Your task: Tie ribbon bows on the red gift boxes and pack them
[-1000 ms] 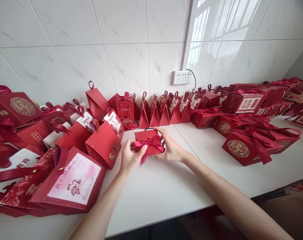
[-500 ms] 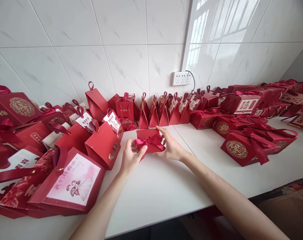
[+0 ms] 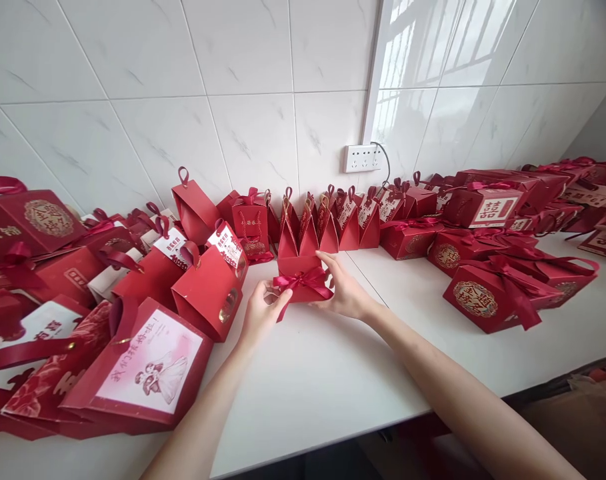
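Note:
A small red gift box (image 3: 299,265) with a satin ribbon bow (image 3: 305,283) across its front rests on the white table in front of me. My left hand (image 3: 263,308) grips its left side, with the thumb on the ribbon. On the right, my right hand (image 3: 347,291) is closed around the edge, index finger along the top corner. The fingers behind the box are partly hidden. Just beyond it stands a row of upright triangular red boxes (image 3: 308,233), close to its back edge.
Many red boxes crowd the left side, including one with a pink picture label (image 3: 150,360). Ribbon-tied boxes (image 3: 483,297) are grouped at the right, with stacks behind. A power socket (image 3: 363,159) is on the tiled wall. The white table's (image 3: 327,387) front edge runs below my forearms.
Both hands have moved the gift box slightly away from me and to the right, closer to the row of triangular boxes. The grip looks the same.

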Motion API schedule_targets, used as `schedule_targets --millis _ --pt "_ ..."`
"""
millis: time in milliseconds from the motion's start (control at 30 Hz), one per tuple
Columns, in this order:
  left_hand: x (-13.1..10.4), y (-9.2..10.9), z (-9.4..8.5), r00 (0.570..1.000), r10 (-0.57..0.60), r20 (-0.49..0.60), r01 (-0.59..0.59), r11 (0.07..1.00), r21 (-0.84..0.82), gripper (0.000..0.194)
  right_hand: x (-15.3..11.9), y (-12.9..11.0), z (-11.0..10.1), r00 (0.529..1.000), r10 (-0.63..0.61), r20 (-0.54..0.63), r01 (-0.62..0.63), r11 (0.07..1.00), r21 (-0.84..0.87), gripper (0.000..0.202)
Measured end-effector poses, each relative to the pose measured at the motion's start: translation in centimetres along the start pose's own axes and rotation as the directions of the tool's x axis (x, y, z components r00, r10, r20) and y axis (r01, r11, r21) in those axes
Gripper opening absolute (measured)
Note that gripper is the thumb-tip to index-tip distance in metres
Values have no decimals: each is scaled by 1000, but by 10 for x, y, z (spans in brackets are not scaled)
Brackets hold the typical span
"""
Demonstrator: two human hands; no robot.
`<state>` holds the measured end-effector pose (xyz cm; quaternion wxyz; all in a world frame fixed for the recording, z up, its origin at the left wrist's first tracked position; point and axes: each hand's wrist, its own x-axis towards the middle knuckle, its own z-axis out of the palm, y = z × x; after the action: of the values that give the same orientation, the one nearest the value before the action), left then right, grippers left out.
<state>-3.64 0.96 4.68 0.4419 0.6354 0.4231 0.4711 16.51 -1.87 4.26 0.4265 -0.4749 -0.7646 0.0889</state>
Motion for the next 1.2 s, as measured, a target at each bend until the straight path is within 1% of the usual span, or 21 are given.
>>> schedule_targets --millis 233,400,500,633,800,933,1067,1133,1200 --pt "0 -3 -1 997 -46 56 45 999 12 37 1 7 -3 999 -3 -52 2 1000 -26 94" --pt "1 -6 -1 991 -62 120 57 998 38 35 2 10 -6 997 -7 -75 4 999 -50 93" --pt "2 -6 -2 986 -68 153 59 996 66 32 2 13 -7 995 10 -98 -16 998 -68 93" --pt "0 -6 -2 976 -80 201 58 992 114 24 3 19 -8 992 49 -119 -55 997 -51 93" --pt "-3 -5 -1 968 -100 230 62 984 168 23 3 26 -10 983 41 -177 -55 996 -77 96" --pt "-2 -6 -4 975 -116 191 75 975 209 19 3 26 -13 977 70 -200 -88 992 -86 94" --pt "1 -9 -6 990 -115 76 95 969 226 13 3 23 -13 965 72 -253 -95 992 -78 95" --pt "2 -9 -6 996 -84 11 80 975 209 17 3 20 -11 967 45 -252 -64 996 -69 94" --pt "1 -6 -4 998 -38 -54 47 982 184 24 3 16 -8 975 19 -219 -32 998 -58 93"
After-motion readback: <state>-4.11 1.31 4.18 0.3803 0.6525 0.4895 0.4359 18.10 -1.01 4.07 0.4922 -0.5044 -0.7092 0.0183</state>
